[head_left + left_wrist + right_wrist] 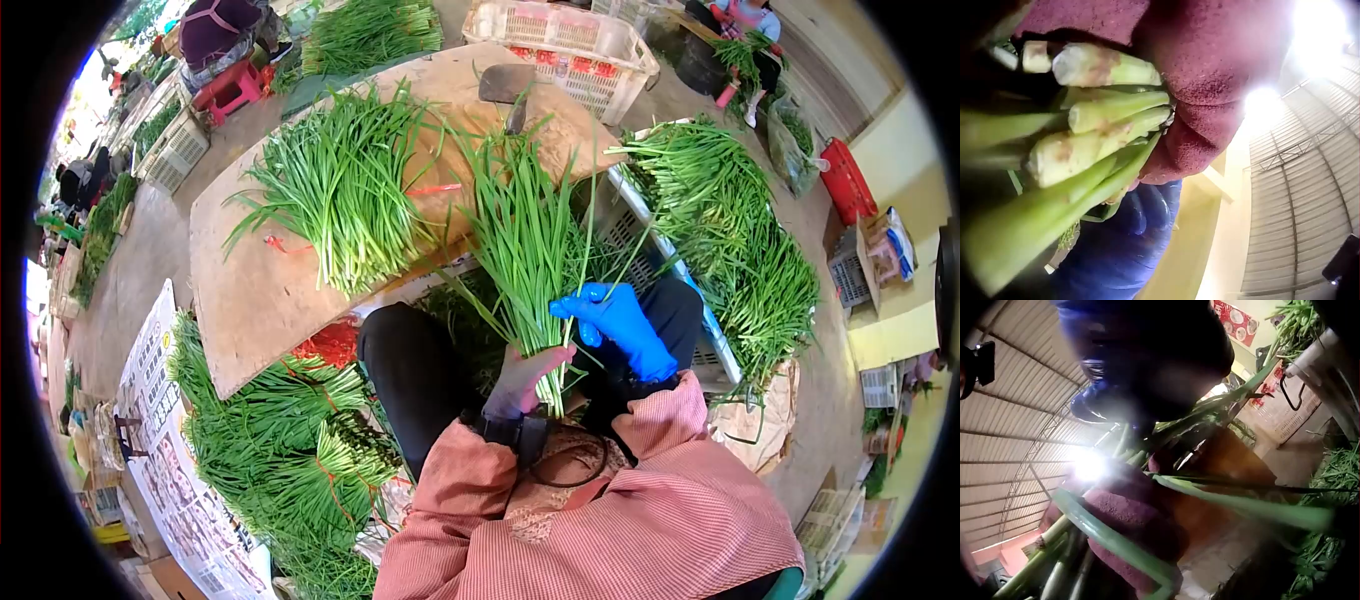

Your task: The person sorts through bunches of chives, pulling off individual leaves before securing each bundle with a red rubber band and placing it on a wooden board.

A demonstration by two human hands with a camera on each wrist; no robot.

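The left hand [527, 380], in a purplish glove, grips a bunch of long green stalks [520, 240] near their pale cut ends. In the left wrist view those stalk ends [1100, 65] stick out beside the curled glove fingers [1200, 106]. The right hand [620, 325], in a blue glove, is at the bunch's right side just above the left hand, its fingers bent and thumb tips close to a few thin stalks. The right wrist view has the blue glove [1147, 356] dark and blurred against stalks, with the left hand [1129, 525] below.
A wooden board [260, 320] carries a pile of stalks [345, 190] and a cleaver [506, 84]. More greens [730, 240] fill a crate at the right; tied bundles [270, 430] lie at the lower left. A white crate [560, 50] stands behind the board.
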